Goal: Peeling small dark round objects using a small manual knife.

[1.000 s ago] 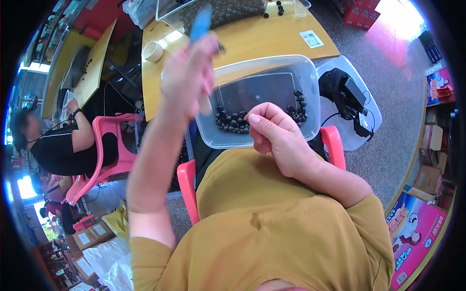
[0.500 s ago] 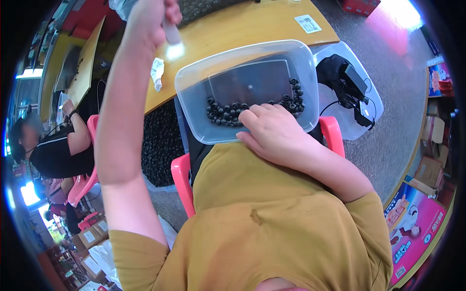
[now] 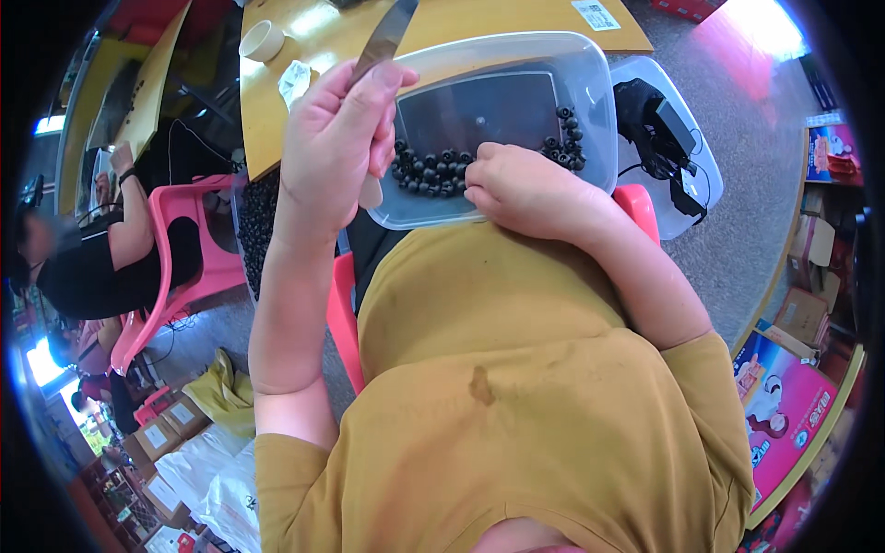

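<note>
My left hand point(image 3: 343, 138) is closed round the handle point(image 3: 371, 192) of a knife, at the left side of a clear plastic tub point(image 3: 396, 221). The knife's bare metal blade point(image 3: 385, 41) points up and away from me. Inside the tub, small black round pieces point(image 3: 433, 173) lie in a band along the near side and up the right. My right hand point(image 3: 525, 189) reaches over the near rim with its fingers curled in beside these pieces. Whatever its fingertips hold is hidden.
A wooden table point(image 3: 516, 18) stands beyond the tub, with a white cup point(image 3: 262, 41) and crumpled tissue point(image 3: 294, 83) on it. Black devices with cables point(image 3: 659, 138) fill a bin at right. Another person point(image 3: 83, 267) sits at left near a pink chair point(image 3: 198, 249).
My left hand has come back from over the far left of the table to the tub's left side, knife in its grip. The right hand's fingers have curled in more.
</note>
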